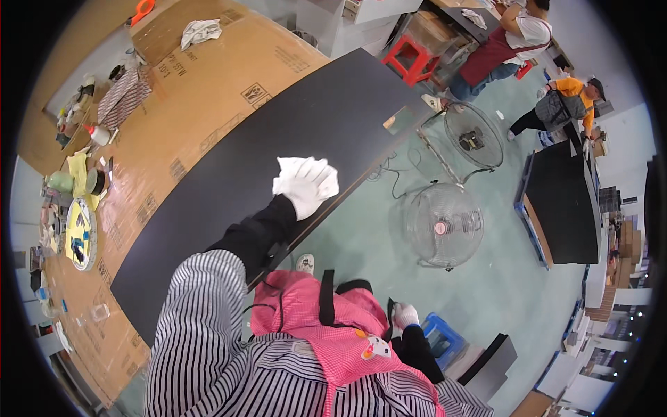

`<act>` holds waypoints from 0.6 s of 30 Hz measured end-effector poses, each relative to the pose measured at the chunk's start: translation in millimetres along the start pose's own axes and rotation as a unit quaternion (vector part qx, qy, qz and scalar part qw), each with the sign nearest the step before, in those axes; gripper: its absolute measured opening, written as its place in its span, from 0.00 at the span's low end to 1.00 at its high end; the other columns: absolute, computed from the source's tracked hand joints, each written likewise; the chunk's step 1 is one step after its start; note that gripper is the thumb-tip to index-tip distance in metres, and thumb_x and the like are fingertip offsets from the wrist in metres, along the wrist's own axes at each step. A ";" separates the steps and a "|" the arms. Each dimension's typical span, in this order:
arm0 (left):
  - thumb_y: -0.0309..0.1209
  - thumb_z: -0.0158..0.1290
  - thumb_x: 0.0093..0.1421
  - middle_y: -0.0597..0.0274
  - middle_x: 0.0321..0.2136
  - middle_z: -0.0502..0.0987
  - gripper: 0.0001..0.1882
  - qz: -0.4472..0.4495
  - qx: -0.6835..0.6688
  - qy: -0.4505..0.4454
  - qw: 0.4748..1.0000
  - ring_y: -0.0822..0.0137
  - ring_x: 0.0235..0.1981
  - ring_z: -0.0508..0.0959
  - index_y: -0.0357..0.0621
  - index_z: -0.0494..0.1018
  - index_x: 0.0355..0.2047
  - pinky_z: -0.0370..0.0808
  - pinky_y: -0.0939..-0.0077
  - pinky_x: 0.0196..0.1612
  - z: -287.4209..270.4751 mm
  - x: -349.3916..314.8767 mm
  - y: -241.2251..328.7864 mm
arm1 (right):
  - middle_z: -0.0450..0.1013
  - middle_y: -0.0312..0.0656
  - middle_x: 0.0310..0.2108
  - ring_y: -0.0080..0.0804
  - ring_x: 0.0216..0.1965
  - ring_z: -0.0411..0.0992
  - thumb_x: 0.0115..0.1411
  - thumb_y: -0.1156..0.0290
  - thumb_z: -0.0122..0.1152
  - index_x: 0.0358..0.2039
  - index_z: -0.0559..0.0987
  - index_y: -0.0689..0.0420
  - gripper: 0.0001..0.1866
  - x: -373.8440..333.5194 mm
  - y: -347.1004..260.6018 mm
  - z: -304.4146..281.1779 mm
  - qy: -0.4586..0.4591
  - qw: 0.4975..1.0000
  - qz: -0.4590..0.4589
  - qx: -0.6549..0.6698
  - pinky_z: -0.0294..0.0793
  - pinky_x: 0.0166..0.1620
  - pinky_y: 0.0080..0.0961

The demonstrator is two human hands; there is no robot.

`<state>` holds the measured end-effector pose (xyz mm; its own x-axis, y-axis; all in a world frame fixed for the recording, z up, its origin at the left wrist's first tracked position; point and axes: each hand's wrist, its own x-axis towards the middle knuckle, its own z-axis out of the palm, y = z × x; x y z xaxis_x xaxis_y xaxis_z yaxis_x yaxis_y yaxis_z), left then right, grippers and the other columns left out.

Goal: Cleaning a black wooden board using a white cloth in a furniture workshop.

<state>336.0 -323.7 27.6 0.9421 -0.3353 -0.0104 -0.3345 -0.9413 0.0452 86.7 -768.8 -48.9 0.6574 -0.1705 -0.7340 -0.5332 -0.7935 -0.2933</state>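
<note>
My left hand [303,186], in a white glove with a black sleeve, reaches out and presses a crumpled white cloth [326,174] flat onto a long black board [229,174]. Hand and cloth sit near the board's right edge. My right hand [405,316], also in a white glove, rests curled at my hip beside my pink checked apron [313,326]. Nothing shows in it.
The board lies on a cardboard-covered table [187,104] that carries bottles, a yellow plate [81,233], a striped cloth and a white rag [200,31]. Two round metal fans [445,226] stand on the green floor to the right. A blue stool [445,340] is close by. Two people work at the far right.
</note>
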 end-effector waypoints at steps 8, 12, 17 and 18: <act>0.50 0.44 0.66 0.57 0.70 0.63 0.33 -0.085 -0.021 0.022 0.996 0.52 0.71 0.60 0.51 0.64 0.68 0.51 0.53 0.72 -7.1 103.2 21.1 | 0.77 0.44 0.21 0.33 0.15 0.74 0.69 0.58 0.52 0.43 0.80 0.62 0.19 162.4 -118.8 -106.4 -0.023 0.998 -0.033 0.037 0.74 0.18 0.34; 0.43 0.49 0.64 0.52 0.65 0.68 0.29 -0.074 -0.043 0.108 0.990 0.48 0.67 0.65 0.50 0.68 0.64 0.58 0.51 0.70 -12.0 102.8 31.1 | 0.79 0.53 0.29 0.51 0.32 0.77 0.61 0.54 0.61 0.40 0.81 0.62 0.21 282.0 -122.4 -169.3 0.133 0.982 -0.118 -0.071 0.77 0.37 0.44; 0.43 0.58 0.59 0.47 0.67 0.65 0.35 -0.353 -0.161 -0.302 0.871 0.48 0.68 0.64 0.40 0.68 0.64 0.57 0.55 0.71 -65.5 82.0 21.7 | 0.79 0.60 0.36 0.60 0.40 0.78 0.62 0.58 0.59 0.38 0.79 0.66 0.19 389.5 -163.0 -277.9 0.218 0.950 -0.224 0.010 0.76 0.46 0.47; 0.44 0.58 0.60 0.47 0.68 0.64 0.36 -0.460 -0.147 -0.109 0.869 0.48 0.68 0.63 0.41 0.67 0.65 0.57 0.55 0.71 -50.1 30.6 38.2 | 0.79 0.60 0.35 0.59 0.38 0.78 0.64 0.60 0.58 0.37 0.79 0.67 0.19 389.5 -197.5 -283.4 0.162 0.959 -0.229 0.049 0.75 0.45 0.45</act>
<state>353.3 -368.0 79.0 0.7703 0.5233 -0.3643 0.6079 -0.7753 0.1716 599.0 -844.0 -103.3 0.9565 -0.0024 -0.2917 -0.1868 -0.7731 -0.6062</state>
